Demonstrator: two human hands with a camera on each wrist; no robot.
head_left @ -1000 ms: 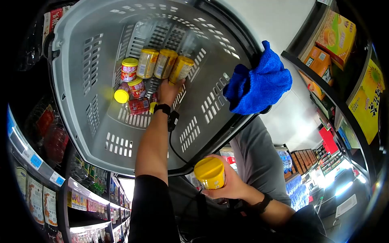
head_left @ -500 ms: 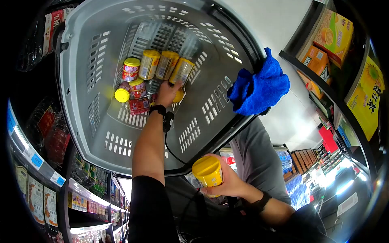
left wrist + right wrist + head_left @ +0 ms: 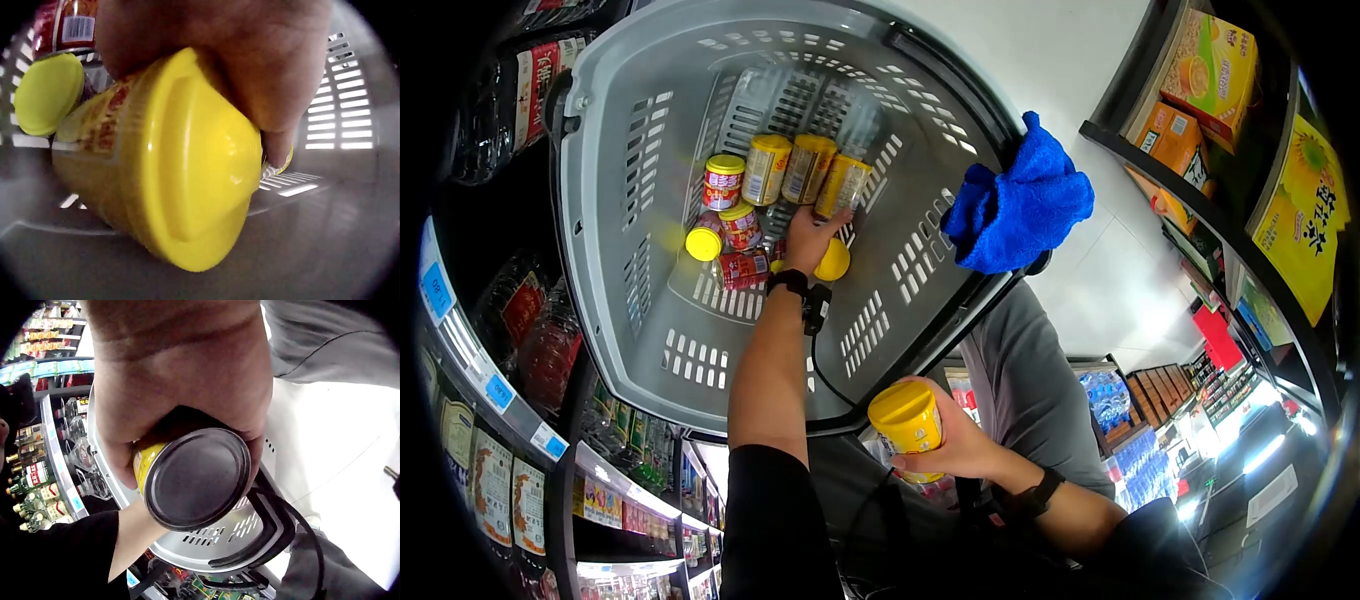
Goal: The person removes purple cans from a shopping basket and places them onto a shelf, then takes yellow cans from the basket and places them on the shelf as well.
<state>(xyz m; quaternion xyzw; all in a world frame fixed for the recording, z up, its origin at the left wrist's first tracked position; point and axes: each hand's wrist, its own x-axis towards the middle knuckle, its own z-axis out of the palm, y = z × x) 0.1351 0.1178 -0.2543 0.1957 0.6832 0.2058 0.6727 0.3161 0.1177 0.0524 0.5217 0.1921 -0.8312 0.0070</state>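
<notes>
Inside the grey basket (image 3: 600, 330), my left hand (image 3: 807, 242) grips the near end of a yellow can (image 3: 843, 188), the rightmost of three in a row. A yellow-lidded jar (image 3: 833, 259) lies beside that hand; its lid (image 3: 200, 169) fills the middle of the left wrist view, below my palm (image 3: 250, 56). Red-labelled jars (image 3: 723, 183) with yellow lids are grouped to the left. Outside the basket's near rim, my right hand (image 3: 965, 440) holds another yellow can (image 3: 905, 418), whose dark round base (image 3: 199, 480) faces the right wrist camera.
A blue cloth (image 3: 1025, 205) hangs over the basket's right rim. Shelves with bottles (image 3: 492, 485) stand at left, and shelves with boxed goods (image 3: 1212, 75) at upper right. A cable (image 3: 825, 375) runs from my left wrist across the basket's near side.
My left hand has shifted the rightmost can slightly nearer its neighbour. The yellow-lidded jar beside that hand has come into view. My right hand still holds its can, now tilted a little differently.
</notes>
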